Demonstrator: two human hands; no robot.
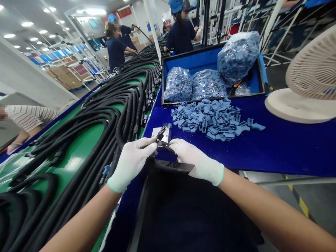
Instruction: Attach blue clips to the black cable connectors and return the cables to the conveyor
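My left hand [133, 159], in a white glove, is closed, its thumb and forefinger pinching a small black piece. A black toothed strip [161, 133] sticks up just beyond those fingertips, in front of a white block [154, 132]. My right hand [198, 161], also gloved, is closed around a thin dark tool [168, 146] with a yellow mark; its tip meets the left fingertips. Its exact kind is hidden by the fingers. Below both hands lies the rim of a black bin [173, 166]. Loose blue plastic clips [210, 117] are heaped beyond my right hand.
A blue crate [204, 59] with bagged clips stands behind the heap. Black hoses [112, 115] cover the green conveyor [76, 159] on the left. A fan [296, 105] stands at the right. Several co-workers, among them a person in dark clothes [181, 36], are along the line.
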